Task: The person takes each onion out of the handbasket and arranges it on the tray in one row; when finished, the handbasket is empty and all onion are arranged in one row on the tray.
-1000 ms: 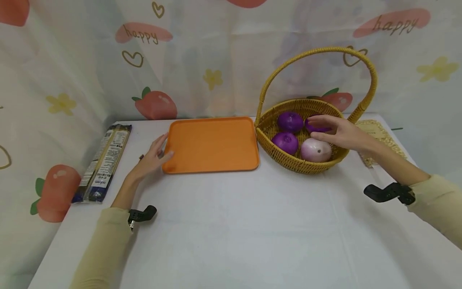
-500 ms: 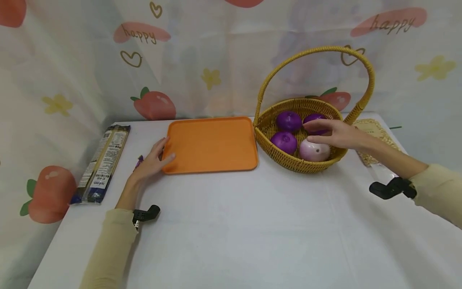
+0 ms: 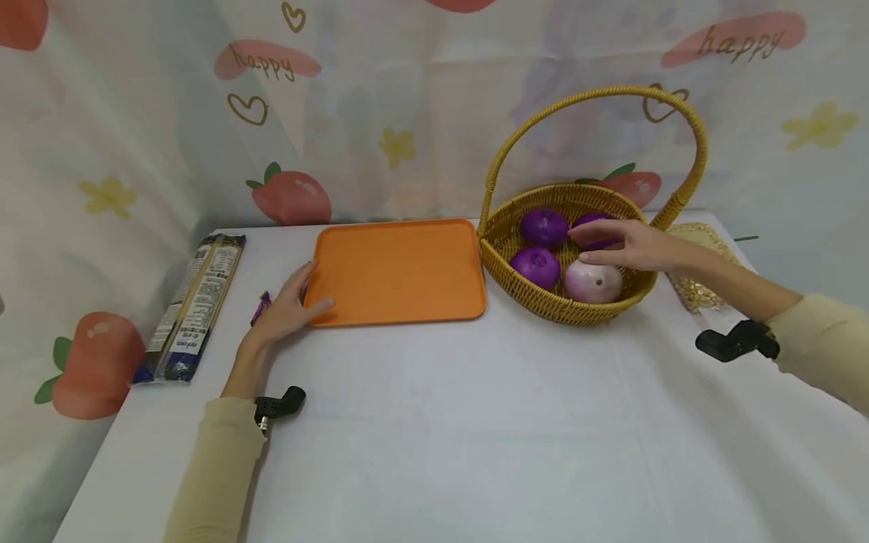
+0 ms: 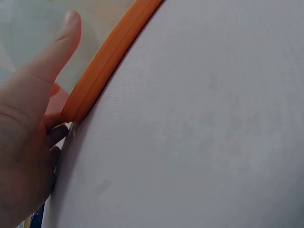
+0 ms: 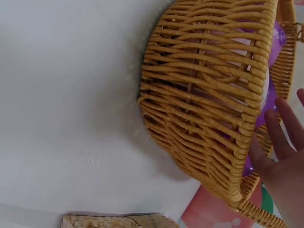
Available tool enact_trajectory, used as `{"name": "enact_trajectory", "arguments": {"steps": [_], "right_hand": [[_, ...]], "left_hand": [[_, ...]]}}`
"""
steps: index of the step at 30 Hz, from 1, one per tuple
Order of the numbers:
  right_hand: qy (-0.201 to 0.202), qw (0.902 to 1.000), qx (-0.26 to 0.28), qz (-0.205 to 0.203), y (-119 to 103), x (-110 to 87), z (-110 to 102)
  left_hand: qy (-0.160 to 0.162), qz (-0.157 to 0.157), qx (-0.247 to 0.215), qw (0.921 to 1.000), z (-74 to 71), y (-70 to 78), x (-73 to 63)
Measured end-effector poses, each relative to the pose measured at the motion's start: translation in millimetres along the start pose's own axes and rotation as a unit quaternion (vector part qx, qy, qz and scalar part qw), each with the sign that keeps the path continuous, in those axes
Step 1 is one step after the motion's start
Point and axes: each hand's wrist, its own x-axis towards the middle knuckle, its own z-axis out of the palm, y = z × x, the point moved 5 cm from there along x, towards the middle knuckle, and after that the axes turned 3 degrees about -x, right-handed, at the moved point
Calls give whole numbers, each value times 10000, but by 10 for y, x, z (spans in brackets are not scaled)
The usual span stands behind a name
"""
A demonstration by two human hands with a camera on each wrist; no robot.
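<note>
My left hand (image 3: 284, 311) is at the left edge of an orange tray (image 3: 400, 273), its thumb held apart from the fingers. In the left wrist view the fingers (image 4: 56, 124) lie beside the tray's corner, and the thumb stands clear of it. My right hand (image 3: 634, 245) reaches over the right side of a wicker basket (image 3: 563, 311) with its fingers extended. Inside the basket lie two purple onions (image 3: 545, 228) (image 3: 536, 268), a pale pinkish-white onion (image 3: 592, 283) and another purple onion (image 3: 591, 220), partly hidden by that hand. Whether the hand touches an onion, I cannot tell.
A long printed packet (image 3: 193, 309) lies at the table's left edge. Near the left hand is a small purple-wrapped item (image 3: 261, 306). Behind the basket's right side sits a beige woven-edged item (image 3: 702, 256). The basket's tall handle (image 3: 597, 93) arches over it.
The left hand has shifted slightly right and down along the tray's edge, uncovering the small purple-wrapped item. The right hand hovers at nearly the same spot over the basket.
</note>
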Motion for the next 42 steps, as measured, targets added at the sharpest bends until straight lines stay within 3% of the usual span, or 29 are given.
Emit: {"name": "enact_trajectory", "arguments": {"steps": [11, 22, 42], "right_hand": [[-460, 9984, -252, -188, 99, 67, 53], [-599, 9973, -346, -248, 153, 59, 95], [-694, 9975, -99, -92, 171, 67, 75]], "left_hand": [[-214, -130, 548, 9982, 28, -27, 1], [-237, -374, 1170, 9921, 57, -72, -37], [-89, -291, 1045, 9941, 55, -70, -32]]}}
